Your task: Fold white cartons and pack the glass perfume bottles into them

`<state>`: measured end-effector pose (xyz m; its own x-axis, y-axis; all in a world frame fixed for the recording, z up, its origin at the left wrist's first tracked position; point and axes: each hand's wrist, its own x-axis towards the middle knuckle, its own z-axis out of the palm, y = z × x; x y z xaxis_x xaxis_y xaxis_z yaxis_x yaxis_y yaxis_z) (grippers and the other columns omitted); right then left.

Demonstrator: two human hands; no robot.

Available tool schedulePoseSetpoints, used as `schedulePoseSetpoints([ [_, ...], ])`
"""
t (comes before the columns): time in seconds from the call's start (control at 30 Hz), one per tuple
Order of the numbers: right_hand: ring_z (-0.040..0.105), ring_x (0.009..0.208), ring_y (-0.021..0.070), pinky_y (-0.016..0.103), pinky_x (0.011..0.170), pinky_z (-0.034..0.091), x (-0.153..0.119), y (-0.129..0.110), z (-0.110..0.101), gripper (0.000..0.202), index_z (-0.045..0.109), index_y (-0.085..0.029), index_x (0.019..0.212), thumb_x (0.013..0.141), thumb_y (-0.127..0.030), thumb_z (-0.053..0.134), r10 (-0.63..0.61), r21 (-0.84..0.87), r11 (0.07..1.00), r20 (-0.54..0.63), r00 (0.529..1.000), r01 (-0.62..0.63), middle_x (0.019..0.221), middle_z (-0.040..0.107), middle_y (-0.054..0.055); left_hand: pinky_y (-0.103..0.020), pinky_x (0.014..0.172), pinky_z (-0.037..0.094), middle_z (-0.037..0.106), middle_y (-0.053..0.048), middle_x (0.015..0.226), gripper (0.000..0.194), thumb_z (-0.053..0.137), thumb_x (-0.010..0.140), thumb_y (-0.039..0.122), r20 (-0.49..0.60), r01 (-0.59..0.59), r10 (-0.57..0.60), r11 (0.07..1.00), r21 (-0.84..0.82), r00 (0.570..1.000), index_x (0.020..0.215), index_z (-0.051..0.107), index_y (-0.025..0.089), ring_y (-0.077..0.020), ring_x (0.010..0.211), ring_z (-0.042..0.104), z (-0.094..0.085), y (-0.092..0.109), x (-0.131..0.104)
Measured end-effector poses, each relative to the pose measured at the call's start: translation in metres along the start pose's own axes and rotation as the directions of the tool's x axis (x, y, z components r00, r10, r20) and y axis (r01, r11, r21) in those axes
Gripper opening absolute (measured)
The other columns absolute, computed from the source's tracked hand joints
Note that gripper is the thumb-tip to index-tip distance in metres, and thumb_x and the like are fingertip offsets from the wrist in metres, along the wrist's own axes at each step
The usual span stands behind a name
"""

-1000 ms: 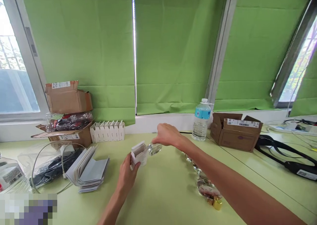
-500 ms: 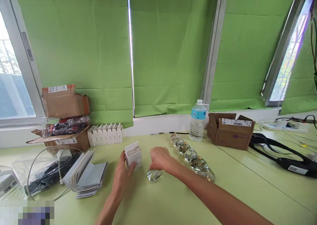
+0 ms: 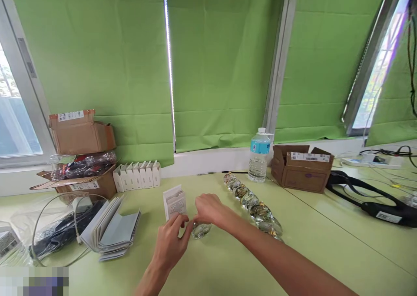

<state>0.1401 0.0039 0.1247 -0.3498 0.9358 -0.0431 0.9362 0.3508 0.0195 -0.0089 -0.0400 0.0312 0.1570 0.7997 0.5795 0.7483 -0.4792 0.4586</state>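
A clear, rounded glass ornament (image 3: 201,231) rests on the table below my right hand (image 3: 210,209). That hand is closed at the ornament's top, its fingertips partly hidden behind the hand itself. My left hand (image 3: 172,238) is just left of the ornament, thumb and forefinger apart, with the thumb tip close to the glass. Whether it touches is hard to see. Behind my left fingers stands a small white box (image 3: 175,202) with its flap up, partly covered by them. To the right, several similar glass ornaments (image 3: 249,200) with gold bits form a slanting row.
Several white boxes (image 3: 138,176) stand in a row at the back left. Flattened white cartons (image 3: 114,231) lie nearer, beside a bagged black item and cable. A water bottle (image 3: 259,154), brown carton (image 3: 302,170) and black strapped device (image 3: 374,207) are at the right.
My left hand has let go of the small white box and moved right to the ornament. The box stays upright on the table. My right hand has hardly moved.
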Motion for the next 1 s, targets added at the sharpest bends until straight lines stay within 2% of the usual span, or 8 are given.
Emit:
schedulePoseSetpoints([
  [0.1,0.069,0.092,0.0278,0.032,0.074,0.049,0.000,0.003,-0.002,0.030,0.074,-0.016,0.090,0.070,-0.038,0.069,-0.002,0.010,1.000,0.016,1.000,0.002,0.094,0.074,0.015,-0.025,0.059,0.043,0.064,-0.003,0.098,0.030,0.051,0.087,0.046,0.087,0.064,-0.060,0.997,-0.048,0.994,0.109,0.057,0.026,-0.0150,0.067,0.059,0.012,0.003,-0.004],
  [0.2,0.069,0.091,0.0273,0.031,0.073,0.049,0.000,0.006,-0.007,0.032,0.075,-0.017,0.087,0.072,-0.044,0.067,0.004,0.023,1.000,0.014,1.000,-0.004,0.093,0.074,0.015,-0.027,0.062,0.046,0.063,-0.003,0.111,0.040,0.054,0.085,0.042,0.117,0.142,-0.125,0.978,-0.153,0.985,0.122,0.050,0.027,-0.0131,0.061,0.057,0.028,-0.002,-0.007],
  [0.27,0.069,0.091,0.0270,0.031,0.072,0.049,-0.001,0.009,-0.012,0.034,0.075,-0.017,0.086,0.072,-0.047,0.066,0.009,0.033,0.999,0.002,1.000,-0.009,0.093,0.074,0.015,-0.028,0.064,0.047,0.063,-0.003,0.111,0.039,0.052,0.086,0.040,0.127,0.178,-0.153,0.959,-0.220,0.980,0.123,0.050,0.026,-0.0122,0.059,0.056,0.039,-0.007,-0.009],
  [0.37,0.069,0.089,0.0262,0.029,0.070,0.047,-0.006,0.018,-0.019,0.031,0.074,-0.017,0.086,0.072,-0.044,0.066,0.025,0.052,0.998,-0.022,0.999,-0.024,0.093,0.074,0.014,-0.028,0.062,0.045,0.067,-0.003,0.099,0.034,0.052,0.086,0.041,0.159,0.222,-0.185,0.939,-0.264,0.970,0.115,0.057,0.023,-0.0138,0.060,0.056,0.049,-0.015,-0.009],
  [0.5,0.068,0.088,0.0257,0.028,0.066,0.043,-0.018,0.030,-0.021,0.025,0.072,-0.017,0.087,0.075,-0.037,0.064,0.046,0.081,0.996,-0.067,0.997,-0.041,0.093,0.072,0.014,-0.028,0.061,0.044,0.068,-0.004,0.091,0.033,0.053,0.085,0.042,0.160,0.254,-0.214,0.922,-0.294,0.964,0.110,0.062,0.022,-0.0152,0.062,0.056,0.052,-0.016,-0.007],
  [0.67,0.065,0.088,0.0238,0.026,0.061,0.037,-0.034,0.036,0.003,0.031,0.065,-0.021,0.101,0.073,-0.033,0.066,0.069,0.144,0.988,-0.095,0.993,-0.055,0.096,0.070,0.008,-0.028,0.063,0.045,0.069,-0.005,0.094,0.036,0.053,0.084,0.043,0.140,0.286,-0.254,0.900,-0.328,0.957,0.112,0.063,0.021,-0.0163,0.066,0.058,0.050,-0.014,-0.005],
  [0.83,0.063,0.085,0.0224,0.026,0.060,0.032,-0.045,0.040,0.042,0.018,0.064,-0.021,0.093,0.075,-0.021,0.060,0.113,0.199,0.975,-0.080,0.990,-0.095,0.092,0.068,0.007,-0.028,0.061,0.045,0.068,-0.004,0.099,0.037,0.052,0.084,0.043,0.158,0.297,-0.255,0.883,-0.364,0.954,0.112,0.062,0.022,-0.0154,0.064,0.057,0.053,-0.019,-0.004],
  [1.0,0.062,0.088,0.0216,0.025,0.064,0.032,-0.048,0.046,0.070,0.013,0.063,-0.021,0.089,0.079,-0.023,0.056,0.109,0.255,0.963,-0.074,0.991,-0.086,0.093,0.067,0.006,-0.028,0.059,0.045,0.068,-0.006,0.101,0.039,0.051,0.084,0.044,0.191,0.311,-0.256,0.878,-0.363,0.948,0.115,0.060,0.021,-0.0158,0.065,0.059,0.054,-0.021,-0.004],
])
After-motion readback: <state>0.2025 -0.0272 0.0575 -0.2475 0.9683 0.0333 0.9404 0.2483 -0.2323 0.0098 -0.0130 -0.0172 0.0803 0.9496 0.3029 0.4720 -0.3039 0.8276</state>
